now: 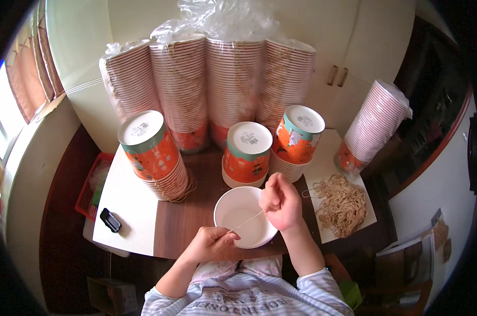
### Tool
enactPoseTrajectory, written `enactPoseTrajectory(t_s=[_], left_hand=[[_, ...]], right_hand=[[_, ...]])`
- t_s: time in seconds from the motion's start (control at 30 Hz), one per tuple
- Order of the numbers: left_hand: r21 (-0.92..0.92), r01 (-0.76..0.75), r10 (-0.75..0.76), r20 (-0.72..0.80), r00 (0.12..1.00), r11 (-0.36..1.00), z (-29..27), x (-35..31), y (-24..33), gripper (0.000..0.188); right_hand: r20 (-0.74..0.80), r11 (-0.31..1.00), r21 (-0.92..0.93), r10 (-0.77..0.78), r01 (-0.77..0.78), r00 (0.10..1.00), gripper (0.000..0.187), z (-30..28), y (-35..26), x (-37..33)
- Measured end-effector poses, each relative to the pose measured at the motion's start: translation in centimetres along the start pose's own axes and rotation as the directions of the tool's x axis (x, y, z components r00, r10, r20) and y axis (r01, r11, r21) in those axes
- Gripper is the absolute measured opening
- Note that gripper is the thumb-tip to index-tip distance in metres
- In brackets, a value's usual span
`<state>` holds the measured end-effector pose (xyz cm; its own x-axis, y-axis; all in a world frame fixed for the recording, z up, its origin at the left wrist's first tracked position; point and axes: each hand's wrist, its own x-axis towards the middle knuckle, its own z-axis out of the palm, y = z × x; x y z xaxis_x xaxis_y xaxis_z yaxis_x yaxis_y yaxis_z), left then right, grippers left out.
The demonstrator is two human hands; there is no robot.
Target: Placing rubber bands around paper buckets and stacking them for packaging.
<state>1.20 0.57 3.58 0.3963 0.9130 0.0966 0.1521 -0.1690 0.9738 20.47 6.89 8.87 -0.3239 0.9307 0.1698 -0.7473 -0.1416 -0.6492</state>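
A thin pale string [247, 221] stretches between my two hands, slanting up to the right over a white paper bucket [237, 203]. The bucket stands mouth up near the table's front edge, and its inside looks bare. My left hand [213, 243] pinches the lower end of the string at the bucket's front left rim. Higher up, my right hand [281, 203] is closed in a fist around the other end, above the bucket's right rim. Right of it lies a tangled heap of tan strings [341, 205], with one loop reaching toward my right hand.
Upturned orange paper buckets stand in stacks at the left [153, 158], middle [247, 163] and right [297, 145]. Behind them rise tall plastic-wrapped bucket stacks [233, 84]; another wrapped stack [373, 124] leans at right. A small black case [110, 220] lies on the table's white left part.
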Motion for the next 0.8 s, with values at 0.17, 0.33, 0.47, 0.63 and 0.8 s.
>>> enactPoseTrajectory(t_s=[0.17,0.33,0.47,0.63,0.8], left_hand=[[0.076,-0.051,0.049,0.034,0.998,0.996,-1.8,0.6,0.3,0.026],[-0.033,0.111,-0.109,0.072,0.991,0.993,-2.6,1.2,0.3,0.036],[-0.042,0.15,-0.143,0.138,0.98,0.988,-3.2,1.7,-0.2,0.035],[-0.075,0.169,-0.168,0.007,0.986,0.983,-3.6,2.0,-0.9,0.029],[0.021,0.096,-0.09,-0.194,0.977,0.995,-4.1,2.0,-3.7,0.021]], right_hand=[[0.242,0.553,-0.831,0.267,0.058,0.933,0.021,-0.6,0.8,0.2],[0.341,0.336,-0.922,0.464,0.193,0.818,0.026,-1.2,3.0,1.1],[0.291,0.294,-0.94,0.434,0.171,0.853,0.02,-1.2,3.4,1.8],[0.287,0.238,-0.948,0.36,0.21,0.888,0.016,-1.6,3.8,2.8],[0.197,0.153,-0.976,0.343,0.152,0.918,0.018,-2.3,4.5,3.5]])
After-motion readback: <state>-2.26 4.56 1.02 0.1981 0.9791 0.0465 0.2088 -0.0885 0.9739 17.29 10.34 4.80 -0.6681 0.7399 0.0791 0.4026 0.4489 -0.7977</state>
